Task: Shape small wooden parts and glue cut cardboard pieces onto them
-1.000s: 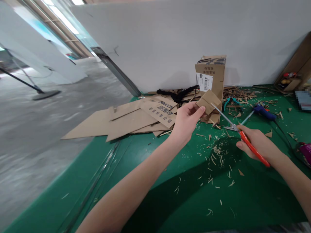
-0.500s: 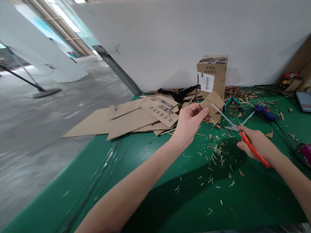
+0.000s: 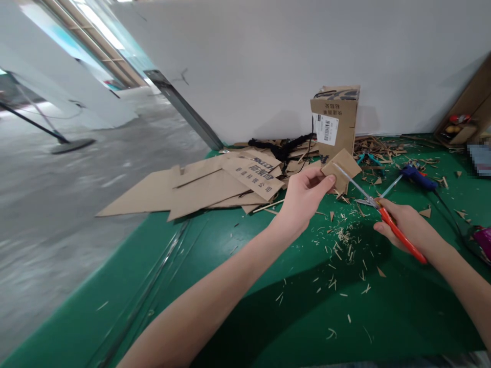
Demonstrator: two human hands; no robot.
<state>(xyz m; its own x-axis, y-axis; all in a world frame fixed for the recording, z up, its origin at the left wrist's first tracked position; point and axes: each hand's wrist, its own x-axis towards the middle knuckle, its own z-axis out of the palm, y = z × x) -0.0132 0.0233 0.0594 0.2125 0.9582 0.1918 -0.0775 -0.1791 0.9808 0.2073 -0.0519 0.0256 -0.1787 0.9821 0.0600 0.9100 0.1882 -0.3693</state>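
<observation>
Between the thumb and fingers of my left hand (image 3: 305, 197) is a small piece of cardboard (image 3: 347, 164), held up above the table. My right hand (image 3: 404, 225) grips orange-handled scissors (image 3: 401, 237). Their blades point up and left, and one blade overlaps the cardboard piece in view; whether it is cutting in I cannot tell. Right behind the piece stands an upright cardboard box (image 3: 341, 120) with a white label. A blue glue gun (image 3: 420, 177) lies to the right of the scissors, and teal-handled pliers (image 3: 370, 162) lie beyond them.
Flat cardboard sheets (image 3: 207, 189) are piled on the left of the green table (image 3: 230, 286), some overhanging its edge. Wood shavings (image 3: 343, 235) and cardboard scraps (image 3: 379, 145) litter the right side. A black fuzzy strip (image 3: 282, 149) lies near the wall. An open cardboard box (image 3: 466, 110) stands far right.
My left hand has shifted slightly right with the cardboard piece, bringing it further along the scissor blades. The right hand and scissors have hardly moved.
</observation>
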